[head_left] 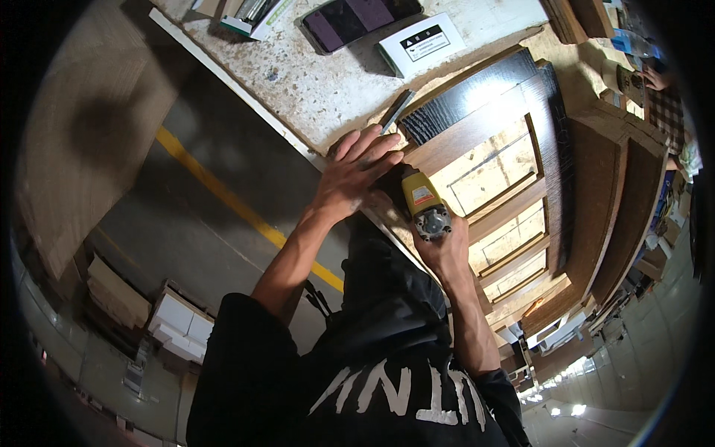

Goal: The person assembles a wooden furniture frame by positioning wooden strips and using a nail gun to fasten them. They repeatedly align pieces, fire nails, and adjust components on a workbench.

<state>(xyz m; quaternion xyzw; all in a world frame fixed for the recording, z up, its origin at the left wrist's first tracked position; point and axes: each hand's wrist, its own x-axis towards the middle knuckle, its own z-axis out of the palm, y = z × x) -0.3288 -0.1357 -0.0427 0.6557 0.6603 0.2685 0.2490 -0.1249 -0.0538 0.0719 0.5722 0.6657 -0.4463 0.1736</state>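
Observation:
My right hand [445, 242] is wrapped round a yellow-and-black power drill [421, 192], whose nose points away from me at the near left end of a brown wooden frame [439, 151]. The tip of the drill is hidden by the frame's edge and my left fingers. Fingers stretched out, my left hand [354, 175] lies at the bench edge beside that end of the frame, just left of the drill. A small dark strip [396, 112] sits beyond its fingertips. Several rectangular openings in the frame show the light board beneath. One dark, glossy wooden piece [477, 97] lies along its far end.
On the speckled white bench [298, 82] are a phone [361, 21], a white box [423, 45] and another small open box [253, 15]. Curved brown wooden parts [607, 186] stand at the right. Another person's hand [655, 77] shows at the far right.

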